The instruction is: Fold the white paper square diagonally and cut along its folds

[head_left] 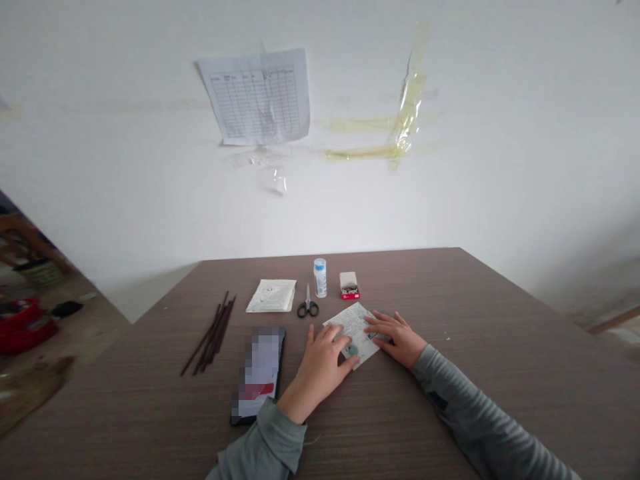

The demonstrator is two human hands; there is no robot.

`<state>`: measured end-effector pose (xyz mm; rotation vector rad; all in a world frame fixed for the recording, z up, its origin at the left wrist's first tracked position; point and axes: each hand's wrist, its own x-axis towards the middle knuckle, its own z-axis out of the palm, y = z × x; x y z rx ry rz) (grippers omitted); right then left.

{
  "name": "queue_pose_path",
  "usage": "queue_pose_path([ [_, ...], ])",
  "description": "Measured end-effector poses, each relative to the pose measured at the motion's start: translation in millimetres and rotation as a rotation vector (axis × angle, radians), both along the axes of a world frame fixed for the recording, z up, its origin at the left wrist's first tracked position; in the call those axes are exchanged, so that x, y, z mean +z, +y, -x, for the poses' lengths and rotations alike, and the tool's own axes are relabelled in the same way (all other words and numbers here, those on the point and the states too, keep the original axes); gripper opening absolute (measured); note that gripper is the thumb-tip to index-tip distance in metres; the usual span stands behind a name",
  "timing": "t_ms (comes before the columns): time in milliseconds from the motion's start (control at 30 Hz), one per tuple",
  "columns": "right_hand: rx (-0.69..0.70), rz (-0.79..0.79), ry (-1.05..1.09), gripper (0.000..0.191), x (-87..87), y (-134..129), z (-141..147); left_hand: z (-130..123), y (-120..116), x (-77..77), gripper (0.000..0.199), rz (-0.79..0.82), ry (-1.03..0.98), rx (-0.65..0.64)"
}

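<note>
A brown wood-grain table (380,427) is set against a white wall (150,200), on which a printed chart (260,100) is taped. The left hand (320,367) is spread, its fingertips laid on a small printed sheet (356,322) from 8 o'clock; the right hand (397,339) is also spread, its fingers touching the sheet from 3 o'clock. Nothing is seen pinched. The sheet lies tilted on the table, between and partly under the hands. The step in hand is judged to be the steadying or flattening of the sheet; for any lift or fold, an edge would need to be caught by fingertips while the rest is held down. Outward from the sheet, an open red box (350,288) is placed at 12 o'clock, a white bottle (321,280) at 11, black-handled scissors (308,305) and a flat packet (271,296) at 10, dark sticks (215,333) at 9, and a phone (263,373) at 8.
</note>
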<state>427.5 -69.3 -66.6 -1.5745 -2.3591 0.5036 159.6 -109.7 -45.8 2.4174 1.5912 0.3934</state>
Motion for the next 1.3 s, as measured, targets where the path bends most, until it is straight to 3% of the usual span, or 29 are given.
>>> queue_pose_path([
  [167,0.000,-0.065,-0.017,0.065,-2.4,-3.1,-2.8,-0.1,0.1,1.9,0.030,0.003,0.007,0.025],
  [433,0.015,-0.106,0.016,0.052,-0.3,0.1,-8.8,0.9,-2.4,5.3,0.044,-0.026,0.038,0.066],
  [633,-0.054,-0.114,-0.043,0.052,-23.9,8.5,-7.6,1.1,-2.4,6.7,0.050,0.046,-0.011,0.064],
  [933,0.043,-0.175,0.112,0.042,-62.5,28.7,-18.7,4.8,7.4,-6.8,0.041,0.016,-0.082,0.041],
  [1100,0.073,-0.190,0.141,0.046,-69.5,31.8,-22.1,5.9,8.7,-6.4,0.036,0.028,-0.089,0.040],
  [1300,0.064,-0.142,0.126,0.049,-63.1,30.5,-20.8,4.8,7.6,-5.7,0.033,0.013,-0.116,0.055],
])
